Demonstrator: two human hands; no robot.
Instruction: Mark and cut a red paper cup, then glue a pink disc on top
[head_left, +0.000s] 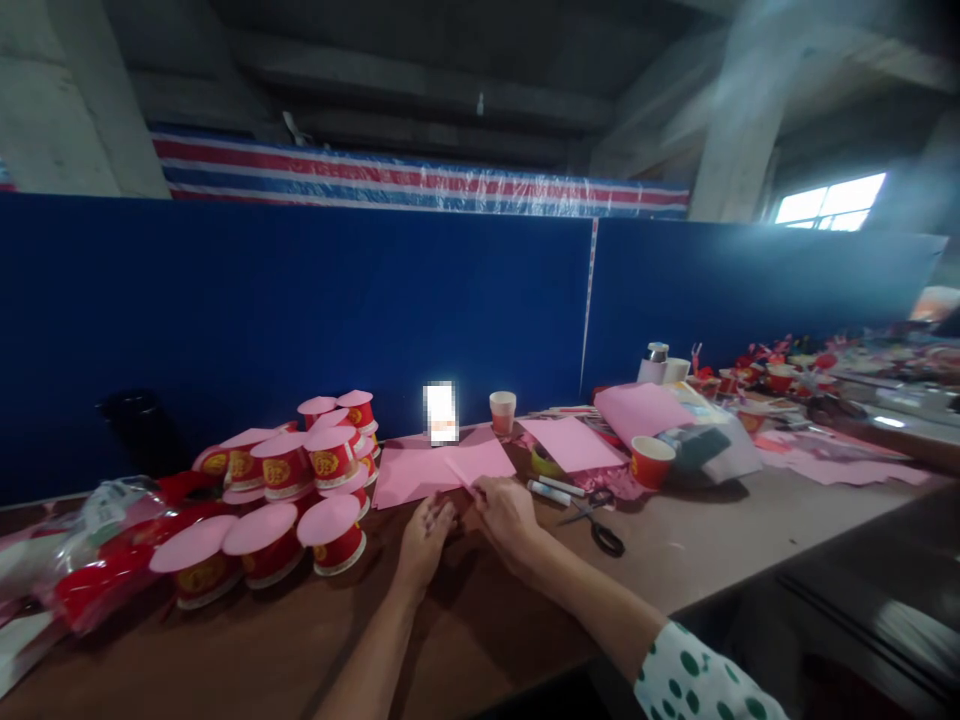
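My right hand (508, 518) is closed on a narrow pink piece of paper (459, 472), whose end sticks out past the fingers. Close by on the left, my left hand (427, 535) has its fingers curled in; whatever they hold, if anything, is hidden. Just beyond both hands lie pink paper sheets (409, 475) on the brown table (480, 640). Stacked left of the hands are several red paper cups turned upside down, with pink paper discs (330, 520) on top. Scissors (604, 530) with black handles lie to the right of my right hand, blades apart.
Two white pens (551, 491) lie near the scissors. A red cup (652, 462) stands upright, and a pale cup (502, 412) is behind the sheets near a bright upright panel (441, 425). Plastic-wrapped red items (112, 580) fill the left. A blue partition (300, 290) borders the back.
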